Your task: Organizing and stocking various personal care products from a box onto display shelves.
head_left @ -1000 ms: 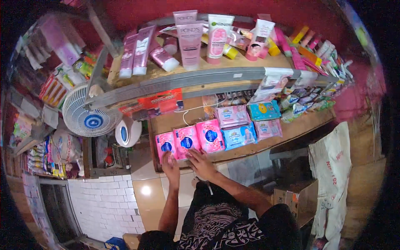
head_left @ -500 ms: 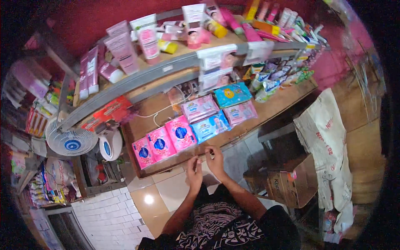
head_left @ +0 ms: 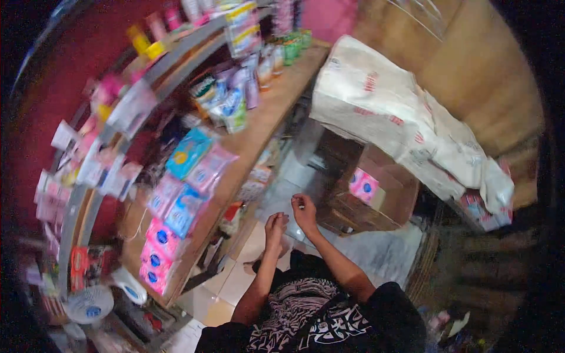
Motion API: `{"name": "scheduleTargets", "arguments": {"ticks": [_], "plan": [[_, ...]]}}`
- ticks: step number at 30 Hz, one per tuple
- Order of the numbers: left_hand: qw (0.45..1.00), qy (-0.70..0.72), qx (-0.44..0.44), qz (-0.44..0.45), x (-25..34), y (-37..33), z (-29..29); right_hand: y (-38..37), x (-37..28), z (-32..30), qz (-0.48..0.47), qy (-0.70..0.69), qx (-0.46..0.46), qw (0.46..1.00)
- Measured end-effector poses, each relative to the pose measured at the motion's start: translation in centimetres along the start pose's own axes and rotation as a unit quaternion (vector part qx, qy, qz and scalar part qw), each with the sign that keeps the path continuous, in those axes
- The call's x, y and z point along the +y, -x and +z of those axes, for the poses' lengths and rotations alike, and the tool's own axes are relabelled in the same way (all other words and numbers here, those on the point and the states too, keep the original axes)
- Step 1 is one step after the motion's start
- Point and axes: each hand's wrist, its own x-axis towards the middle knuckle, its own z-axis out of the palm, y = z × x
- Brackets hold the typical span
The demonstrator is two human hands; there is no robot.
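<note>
Head view gives me both bare hands near the middle, side by side with a gap between them. On my feed the left hand (head_left: 275, 227) is loosely curled and partly open, and the right hand (head_left: 304, 213) is half open with its fingers bent; I see nothing held in either.

Just right of the right hand I have an open cardboard box (head_left: 395, 199), with a pink tissue pack (head_left: 363, 186) inside it. Beneath the hands I make out pale floor tiles (head_left: 240, 279).

Left of the left hand, well apart from it, three pink tissue packs (head_left: 162, 236) lie in a row on a wooden shelf (head_left: 259, 136). Next to them, ahead and left of the hands, I find a blue wipes pack (head_left: 183, 210), pink wipes packs (head_left: 212, 169) and a teal one.

Farther ahead, beyond the right hand, a white woven sack (head_left: 376, 97) drapes past the box. Farthest to the hands' left I can see a white fan (head_left: 88, 304).
</note>
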Motion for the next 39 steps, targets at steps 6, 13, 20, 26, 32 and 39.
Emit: {"name": "scheduleTargets", "arguments": {"ticks": [6,13,20,26,32,39], "plan": [[0.988,-0.067,-0.134,-0.028,-3.8,-1.3,10.6,-2.5,5.5,-12.7,0.057,0.062,0.145,0.986],[0.955,-0.170,-0.237,-0.051,-6.2,-1.6,16.8,-3.6,8.7,-21.5,0.100,0.067,0.249,0.961],[0.942,-0.167,-0.272,-0.100,-5.8,-5.2,22.6,-5.5,13.4,-25.1,0.165,0.030,0.312,0.935],[0.916,-0.203,-0.333,-0.093,-5.7,-8.8,27.4,-7.4,16.8,-27.5,0.267,0.006,0.322,0.908],[0.914,-0.198,-0.311,-0.168,-8.3,-11.8,30.1,-7.7,18.2,-28.7,0.278,0.032,0.229,0.932],[0.910,-0.080,-0.193,-0.358,-13.5,-15.9,31.6,-7.7,27.2,-30.3,0.435,0.051,0.106,0.893]]}}
